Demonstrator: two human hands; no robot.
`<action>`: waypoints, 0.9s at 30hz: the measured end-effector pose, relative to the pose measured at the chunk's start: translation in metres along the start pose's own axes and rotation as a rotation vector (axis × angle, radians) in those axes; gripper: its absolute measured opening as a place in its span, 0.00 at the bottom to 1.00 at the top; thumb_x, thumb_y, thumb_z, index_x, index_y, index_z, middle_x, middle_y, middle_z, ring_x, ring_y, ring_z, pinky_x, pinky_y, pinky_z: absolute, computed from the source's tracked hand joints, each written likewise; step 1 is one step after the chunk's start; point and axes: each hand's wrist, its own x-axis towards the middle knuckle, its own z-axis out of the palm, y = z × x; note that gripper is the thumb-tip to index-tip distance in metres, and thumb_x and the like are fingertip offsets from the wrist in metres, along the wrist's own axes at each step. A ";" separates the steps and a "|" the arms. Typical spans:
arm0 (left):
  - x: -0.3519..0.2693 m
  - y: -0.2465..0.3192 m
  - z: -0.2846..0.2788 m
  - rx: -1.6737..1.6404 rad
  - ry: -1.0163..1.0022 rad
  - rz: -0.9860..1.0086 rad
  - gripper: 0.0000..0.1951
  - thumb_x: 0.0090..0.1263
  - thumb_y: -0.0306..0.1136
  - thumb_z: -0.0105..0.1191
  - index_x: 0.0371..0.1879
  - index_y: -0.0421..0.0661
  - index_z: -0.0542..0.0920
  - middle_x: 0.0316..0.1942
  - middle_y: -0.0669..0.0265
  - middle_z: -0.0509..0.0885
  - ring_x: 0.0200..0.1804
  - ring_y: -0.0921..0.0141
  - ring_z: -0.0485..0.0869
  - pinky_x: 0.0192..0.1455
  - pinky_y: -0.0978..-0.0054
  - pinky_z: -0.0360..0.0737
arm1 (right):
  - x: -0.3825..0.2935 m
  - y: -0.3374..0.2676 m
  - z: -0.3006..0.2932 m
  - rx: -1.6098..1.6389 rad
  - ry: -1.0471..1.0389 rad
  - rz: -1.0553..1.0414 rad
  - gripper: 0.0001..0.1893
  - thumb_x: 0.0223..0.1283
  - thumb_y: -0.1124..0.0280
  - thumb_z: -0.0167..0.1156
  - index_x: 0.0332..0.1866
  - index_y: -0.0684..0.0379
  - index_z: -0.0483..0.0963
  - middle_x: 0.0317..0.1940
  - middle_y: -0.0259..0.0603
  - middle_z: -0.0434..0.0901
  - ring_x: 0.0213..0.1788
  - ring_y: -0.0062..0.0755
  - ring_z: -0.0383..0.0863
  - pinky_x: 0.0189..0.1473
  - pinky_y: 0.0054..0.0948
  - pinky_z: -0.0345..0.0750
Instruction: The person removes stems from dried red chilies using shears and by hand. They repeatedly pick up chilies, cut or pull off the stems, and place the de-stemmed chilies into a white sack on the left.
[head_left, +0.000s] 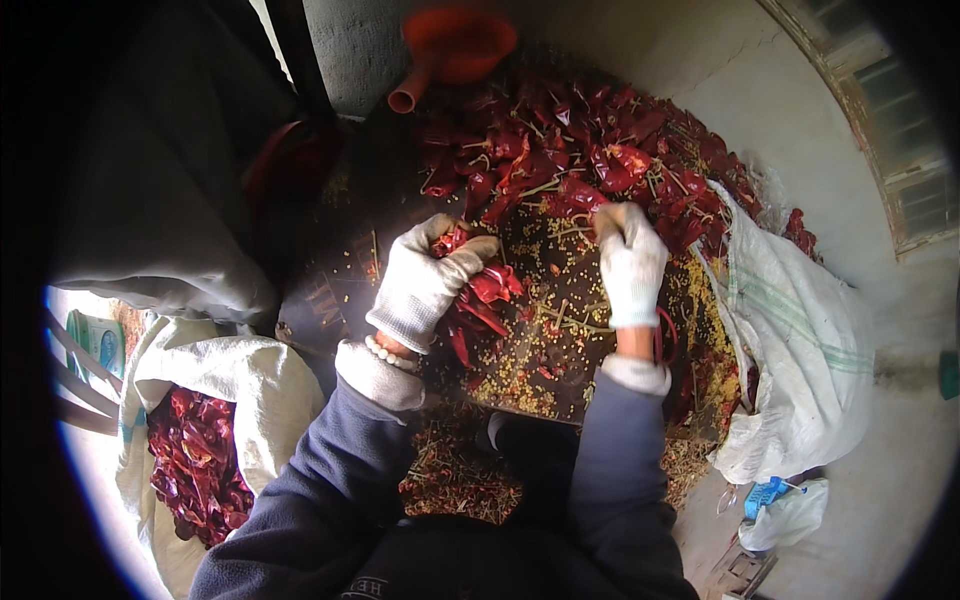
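Note:
My left hand, in a white knit work glove, is closed around several dried red chili peppers. Torn pepper flesh shows between its thumb and fingers, and more pods hang below the palm. My right hand, gloved the same way, has its fingers curled at the near edge of the pepper heap. Its fingertips meet a glossy red pepper; whether they grip it is hidden by the hand. Between the hands, yellow seeds and loose pale stems lie scattered over a dark board.
A large heap of dried peppers covers the board's far side, with a red plastic scoop behind it. One white woven sack lies at right; another sack, holding peppers, stands open at left. Stem debris covers the floor below.

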 end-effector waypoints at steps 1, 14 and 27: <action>0.001 0.002 -0.003 0.007 0.003 -0.036 0.06 0.66 0.26 0.65 0.38 0.38 0.86 0.31 0.68 0.88 0.33 0.79 0.83 0.38 0.80 0.80 | 0.017 0.006 0.005 -0.138 0.065 -0.049 0.11 0.64 0.72 0.63 0.51 0.54 0.81 0.46 0.39 0.85 0.44 0.39 0.85 0.48 0.33 0.83; -0.010 0.012 -0.009 0.234 -0.073 -0.121 0.10 0.63 0.31 0.71 0.36 0.38 0.85 0.25 0.70 0.84 0.30 0.80 0.79 0.35 0.77 0.78 | -0.015 0.012 0.024 0.730 0.072 0.148 0.15 0.67 0.76 0.67 0.27 0.57 0.68 0.24 0.25 0.70 0.26 0.12 0.65 0.29 0.18 0.66; -0.008 -0.007 0.001 -0.047 -0.447 -0.091 0.27 0.64 0.39 0.73 0.58 0.38 0.82 0.50 0.65 0.86 0.53 0.73 0.82 0.59 0.73 0.79 | -0.075 -0.046 0.011 1.207 -0.337 0.429 0.07 0.69 0.67 0.67 0.42 0.58 0.79 0.33 0.24 0.78 0.31 0.12 0.75 0.35 0.15 0.72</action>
